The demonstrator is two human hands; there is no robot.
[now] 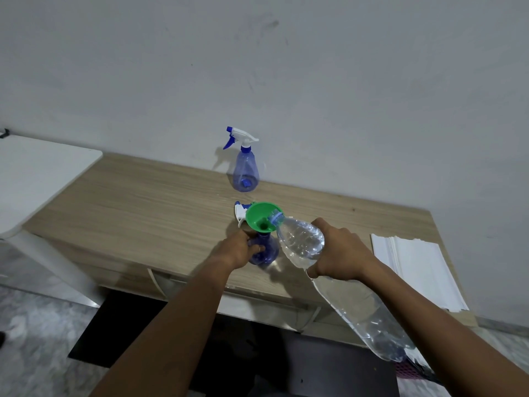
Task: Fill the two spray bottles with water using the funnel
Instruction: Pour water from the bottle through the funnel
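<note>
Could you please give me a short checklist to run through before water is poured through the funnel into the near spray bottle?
1. Funnel seated in the neck of the near spray bottle: ok.
2. Left hand grips that bottle to steady it: ok.
3. Right hand grips the tilted water bottle, its mouth at the funnel's rim: ok.
4. Water bottle's cap off: cannot tell.
5. Water level in the near spray bottle: cannot tell, the hand covers much of it.
6. Far spray bottle opened for its turn: not ok, its sprayer head is on.
</note>
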